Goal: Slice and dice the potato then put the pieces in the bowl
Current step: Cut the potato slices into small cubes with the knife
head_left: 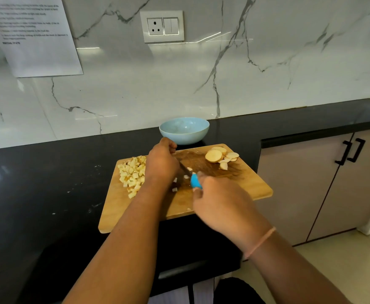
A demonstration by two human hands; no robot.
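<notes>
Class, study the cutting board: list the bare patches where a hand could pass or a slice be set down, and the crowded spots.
Free: the cutting board's near-left corner, nearer than the diced pile; its right side, nearer than the slices; the countertop left of the board. Crowded: the board's middle, where left hand, right hand and knife meet.

Black counter (pixel 48 172), and sitting right on it is a wooden cutting board (pixel 245 189) near the front edge. A pale blue bowl (pixel 184 130) stands just behind the board. White specks (pixel 96 166) scatter to the left, crumbs perhaps.
</notes>
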